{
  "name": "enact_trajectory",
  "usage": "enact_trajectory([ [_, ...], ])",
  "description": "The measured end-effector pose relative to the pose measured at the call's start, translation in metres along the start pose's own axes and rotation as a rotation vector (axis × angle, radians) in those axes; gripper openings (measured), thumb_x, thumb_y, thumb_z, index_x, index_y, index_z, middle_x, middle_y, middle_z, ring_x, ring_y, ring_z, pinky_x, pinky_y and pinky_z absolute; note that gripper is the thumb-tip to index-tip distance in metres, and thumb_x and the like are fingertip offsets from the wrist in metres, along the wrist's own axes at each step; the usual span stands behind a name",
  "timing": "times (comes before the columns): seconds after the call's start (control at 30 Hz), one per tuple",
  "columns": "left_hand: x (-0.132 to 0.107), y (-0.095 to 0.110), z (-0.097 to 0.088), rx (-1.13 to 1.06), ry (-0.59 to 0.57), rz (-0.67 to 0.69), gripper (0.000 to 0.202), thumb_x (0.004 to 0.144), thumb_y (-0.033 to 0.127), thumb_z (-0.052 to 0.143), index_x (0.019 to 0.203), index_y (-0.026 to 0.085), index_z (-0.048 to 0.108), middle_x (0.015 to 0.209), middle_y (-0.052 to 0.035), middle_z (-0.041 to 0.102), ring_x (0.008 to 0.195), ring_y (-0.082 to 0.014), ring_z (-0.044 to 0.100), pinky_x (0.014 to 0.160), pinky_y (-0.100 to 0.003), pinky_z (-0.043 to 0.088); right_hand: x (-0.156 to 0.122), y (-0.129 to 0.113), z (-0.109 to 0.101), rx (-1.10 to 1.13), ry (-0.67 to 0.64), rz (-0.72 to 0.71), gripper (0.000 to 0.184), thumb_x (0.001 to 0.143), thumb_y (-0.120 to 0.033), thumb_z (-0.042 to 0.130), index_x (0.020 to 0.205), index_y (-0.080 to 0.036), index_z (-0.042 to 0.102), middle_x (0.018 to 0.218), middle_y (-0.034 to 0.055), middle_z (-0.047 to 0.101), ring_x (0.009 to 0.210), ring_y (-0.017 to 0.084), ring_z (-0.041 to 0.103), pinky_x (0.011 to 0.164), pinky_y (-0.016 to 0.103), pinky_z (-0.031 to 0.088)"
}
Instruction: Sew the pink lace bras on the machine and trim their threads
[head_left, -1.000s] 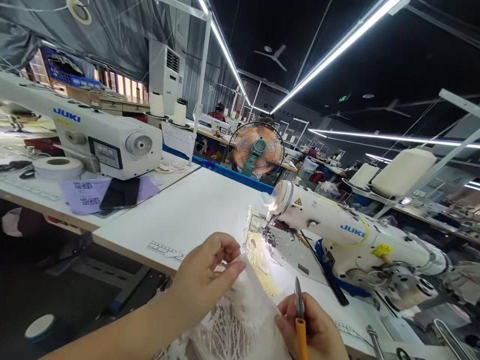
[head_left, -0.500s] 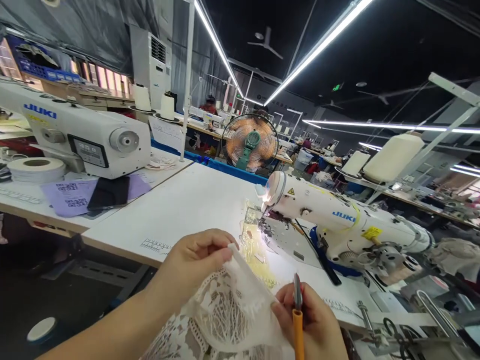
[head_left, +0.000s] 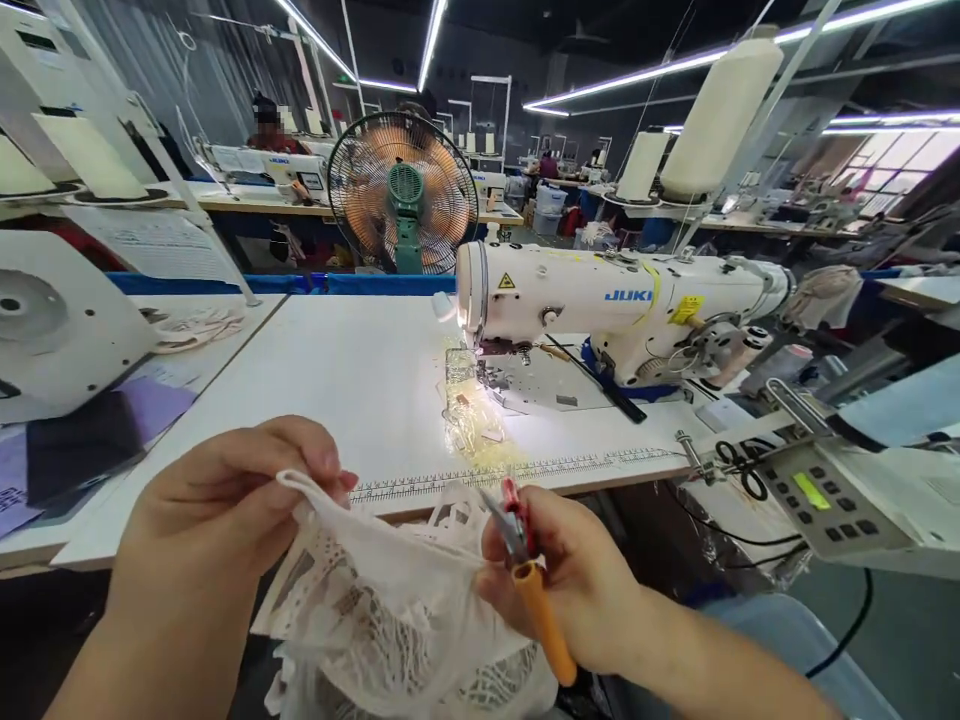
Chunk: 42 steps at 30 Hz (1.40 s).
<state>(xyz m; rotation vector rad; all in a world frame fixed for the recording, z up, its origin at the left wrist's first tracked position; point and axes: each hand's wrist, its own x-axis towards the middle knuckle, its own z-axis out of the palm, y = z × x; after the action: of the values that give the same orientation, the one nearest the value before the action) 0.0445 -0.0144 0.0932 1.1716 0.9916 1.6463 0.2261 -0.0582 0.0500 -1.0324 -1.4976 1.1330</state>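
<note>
One slip away, risks nicking the lace (head_left: 405,600) pinched between closed fingers of the left hand (head_left: 214,510) with snips (head_left: 535,600) gripped in curled fingers of the right hand (head_left: 589,575).

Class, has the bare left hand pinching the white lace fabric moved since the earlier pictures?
Yes, leftward: the bare left hand is now farther from the long white JUKI sewing machine at right, its gap visibly wider.

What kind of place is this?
It's probably a sewing workshop, maybe a clothes factory. There's a big sewing machine on the table, more sewing machines farther back, and large cones of pale thread on stands.
</note>
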Motion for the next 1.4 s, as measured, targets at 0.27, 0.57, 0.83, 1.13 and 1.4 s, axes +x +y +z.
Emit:
enact_trajectory([
  [0.27, 0.003, -0.015, 0.001, -0.032, -0.103, 0.109, 0.022, 0.065, 0.021, 0.078, 0.052, 0.02, 0.06, 0.062, 0.0053, 0.054, 0.047, -0.0054, 0.051, 0.06, -0.016, 0.056, 0.014, 0.013, -0.008, -0.003, -0.157, -0.156, 0.007, 0.066, -0.014, 0.061, 0.068, -0.018, 0.055, 0.062, -0.0027, 0.047, 0.055, 0.01, 0.041, 0.05, 0.022, 0.034],
  [0.57, 0.0, -0.012, 0.009, 0.161, 0.032, 0.056, 0.015, 0.067, 0.004, 0.053, 0.065, 0.018, 0.059, 0.07, -0.0011, 0.058, 0.061, -0.0118, 0.055, 0.047, -0.018, 0.043, 0.021, 0.031, -0.008, -0.024, -0.101, -0.237, 0.011, 0.066, -0.011, 0.061, 0.068, -0.018, 0.053, 0.065, -0.0031, 0.049, 0.055, 0.008, 0.041, 0.049, 0.019, 0.034],
  [0.83, 0.023, -0.009, -0.004, 0.399, -0.677, -0.1, 0.014, 0.08, 0.024, 0.053, 0.068, 0.019, 0.057, 0.061, 0.0032, 0.057, 0.056, -0.0105, 0.052, 0.052, -0.02, 0.041, 0.027, 0.022, -0.034, -0.16, -0.026, -0.105, 0.012, 0.073, -0.028, 0.066, 0.078, -0.018, 0.063, 0.07, 0.0014, 0.058, 0.059, 0.013, 0.049, 0.053, 0.025, 0.041],
  [1.13, 0.02, -0.01, 0.024, 0.651, -0.887, 0.02, 0.019, 0.081, 0.031, 0.043, 0.067, 0.021, 0.051, 0.068, 0.0017, 0.054, 0.064, -0.0144, 0.048, 0.054, -0.023, 0.037, 0.044, -0.02, -0.027, -0.051, 0.0, -0.101, 0.023, 0.068, -0.033, 0.075, 0.072, -0.019, 0.057, 0.064, -0.0026, 0.052, 0.056, 0.011, 0.044, 0.049, 0.023, 0.037],
  [1.4, 0.004, -0.023, 0.023, 0.759, -0.775, -0.007, 0.019, 0.078, 0.038, 0.049, 0.071, 0.021, 0.049, 0.063, 0.0039, 0.049, 0.057, -0.0139, 0.045, 0.051, -0.024, 0.03, 0.042, -0.016, -0.017, 0.031, 0.059, -0.061, 0.027, 0.071, -0.041, 0.07, 0.073, -0.02, 0.052, 0.062, -0.0032, 0.049, 0.054, 0.011, 0.04, 0.048, 0.024, 0.036],
])
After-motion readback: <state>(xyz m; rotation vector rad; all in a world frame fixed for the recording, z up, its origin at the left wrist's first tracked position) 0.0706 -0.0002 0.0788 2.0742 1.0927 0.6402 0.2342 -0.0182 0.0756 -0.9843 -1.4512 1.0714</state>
